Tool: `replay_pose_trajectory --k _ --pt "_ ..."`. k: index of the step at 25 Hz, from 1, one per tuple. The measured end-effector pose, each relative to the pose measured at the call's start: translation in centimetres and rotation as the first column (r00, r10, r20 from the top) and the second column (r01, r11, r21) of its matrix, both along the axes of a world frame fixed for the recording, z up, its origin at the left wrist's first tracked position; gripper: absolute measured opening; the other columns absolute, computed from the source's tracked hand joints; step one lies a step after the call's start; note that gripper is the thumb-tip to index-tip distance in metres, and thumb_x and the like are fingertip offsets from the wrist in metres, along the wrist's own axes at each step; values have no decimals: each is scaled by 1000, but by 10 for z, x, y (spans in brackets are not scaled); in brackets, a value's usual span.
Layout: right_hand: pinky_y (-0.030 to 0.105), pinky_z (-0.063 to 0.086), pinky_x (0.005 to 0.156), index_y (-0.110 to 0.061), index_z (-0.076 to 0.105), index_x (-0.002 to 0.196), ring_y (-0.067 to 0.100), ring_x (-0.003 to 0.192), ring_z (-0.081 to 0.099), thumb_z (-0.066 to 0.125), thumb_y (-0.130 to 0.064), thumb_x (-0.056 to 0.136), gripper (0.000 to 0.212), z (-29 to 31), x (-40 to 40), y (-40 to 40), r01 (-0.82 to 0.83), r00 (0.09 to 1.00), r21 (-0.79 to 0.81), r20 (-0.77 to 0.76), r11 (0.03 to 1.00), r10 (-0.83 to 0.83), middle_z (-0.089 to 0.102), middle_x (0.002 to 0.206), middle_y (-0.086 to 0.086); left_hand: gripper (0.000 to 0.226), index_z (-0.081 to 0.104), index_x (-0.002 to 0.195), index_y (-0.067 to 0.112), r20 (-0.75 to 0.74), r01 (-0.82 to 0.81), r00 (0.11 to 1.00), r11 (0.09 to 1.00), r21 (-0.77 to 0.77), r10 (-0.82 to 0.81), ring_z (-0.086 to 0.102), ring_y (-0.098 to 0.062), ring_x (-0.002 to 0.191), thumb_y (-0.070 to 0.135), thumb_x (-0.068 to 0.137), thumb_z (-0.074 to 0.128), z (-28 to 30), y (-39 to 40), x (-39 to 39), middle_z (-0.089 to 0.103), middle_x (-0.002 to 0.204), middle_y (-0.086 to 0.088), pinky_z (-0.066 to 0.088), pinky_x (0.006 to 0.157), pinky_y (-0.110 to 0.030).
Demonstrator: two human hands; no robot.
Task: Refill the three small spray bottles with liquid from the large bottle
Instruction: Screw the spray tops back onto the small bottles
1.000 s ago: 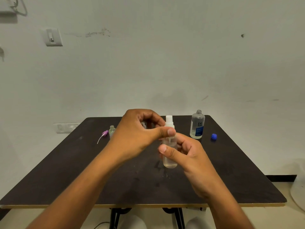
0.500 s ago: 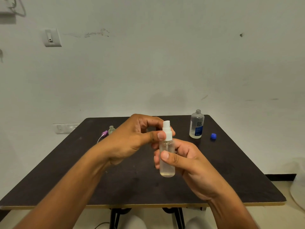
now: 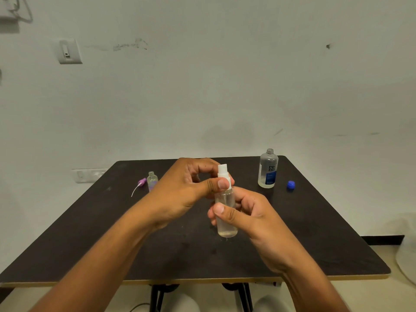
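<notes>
Above the middle of the dark table (image 3: 112, 233), my right hand (image 3: 249, 212) grips a small clear spray bottle (image 3: 226, 221) upright by its body. A little liquid shows at its bottom. My left hand (image 3: 186, 188) pinches the bottle's white spray head (image 3: 223, 172) between thumb and fingers. The large clear bottle (image 3: 267, 170) with a blue label stands uncapped at the back right. Its blue cap (image 3: 291, 184) lies on the table to its right. Another small bottle (image 3: 152, 180) stands open at the back left, with a purple spray head (image 3: 141, 183) and tube lying beside it.
The table's near edge (image 3: 202, 280) runs just in front of my forearms. A white wall with a switch plate (image 3: 68, 51) stands behind the table. A pale object (image 3: 407, 255) sits on the floor at the right.
Both hands and the spray bottle have drawn slightly closer and lower in view. My left thumb and fingers have shifted round the white spray head.
</notes>
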State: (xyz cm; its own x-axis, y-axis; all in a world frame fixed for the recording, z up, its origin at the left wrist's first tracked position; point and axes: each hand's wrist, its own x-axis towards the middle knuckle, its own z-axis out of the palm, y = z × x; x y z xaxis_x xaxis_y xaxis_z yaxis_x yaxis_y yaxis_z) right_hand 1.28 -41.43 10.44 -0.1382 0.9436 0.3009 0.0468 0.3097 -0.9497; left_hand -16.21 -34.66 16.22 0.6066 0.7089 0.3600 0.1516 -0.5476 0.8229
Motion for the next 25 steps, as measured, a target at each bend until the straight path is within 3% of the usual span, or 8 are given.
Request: replay_pose_trajectory --k 3,6,10,12,17,21,25 --pt "24 56 87 -23 68 121 10 104 71 60 -38 95 31 2 -1 3 22 996 -3 81 1000 -21 75 108 -2 25 79 104 20 -52 -54 997 998 18 55 68 -11 105 36 89 69 0 7 -1 74 103 9 51 103 -46" --pt "21 53 87 -31 59 132 6 113 68 59 -32 99 33 2 0 10 27 997 -9 72 1000 -26 75 115 -7 26 77 111 27 -64 -74 995 997 37 76 67 -10 108 39 90 69 -2 14 -1 73 109 13 48 105 -53" --pt "16 55 83 -29 57 129 5 112 69 62 -30 97 32 -4 4 28 91 995 -10 33 996 -91 76 113 -7 34 66 128 35 -15 -201 978 968 149 206 63 0 111 40 94 64 -13 33 -2 69 116 19 52 102 -44" --pt "20 54 90 -29 57 127 4 112 69 65 -37 91 38 -6 10 40 135 990 -11 43 991 -134 75 116 -9 39 59 135 37 10 -274 961 945 177 277 60 5 113 44 96 59 -22 47 -5 65 123 22 53 102 -41" --pt "19 48 98 -33 61 122 1 115 66 70 -26 94 30 -12 32 93 237 967 -14 99 971 -234 73 119 -12 59 38 151 40 -48 -359 923 899 251 382 39 2 141 63 97 48 -51 90 -5 45 151 23 34 117 -34" --pt "11 51 86 -38 62 115 -4 105 67 72 -23 95 27 -18 48 147 303 937 12 181 953 -300 71 117 -13 67 26 158 37 -144 -360 902 892 273 408 27 2 146 56 97 47 -70 128 6 30 161 18 25 116 -26" --pt "30 51 100 -22 64 131 8 113 65 73 -23 94 38 -37 67 222 396 864 57 314 916 -393 70 123 -8 70 22 159 36 -206 -333 893 896 294 399 20 8 141 58 97 45 -87 177 18 23 164 15 20 114 -20"
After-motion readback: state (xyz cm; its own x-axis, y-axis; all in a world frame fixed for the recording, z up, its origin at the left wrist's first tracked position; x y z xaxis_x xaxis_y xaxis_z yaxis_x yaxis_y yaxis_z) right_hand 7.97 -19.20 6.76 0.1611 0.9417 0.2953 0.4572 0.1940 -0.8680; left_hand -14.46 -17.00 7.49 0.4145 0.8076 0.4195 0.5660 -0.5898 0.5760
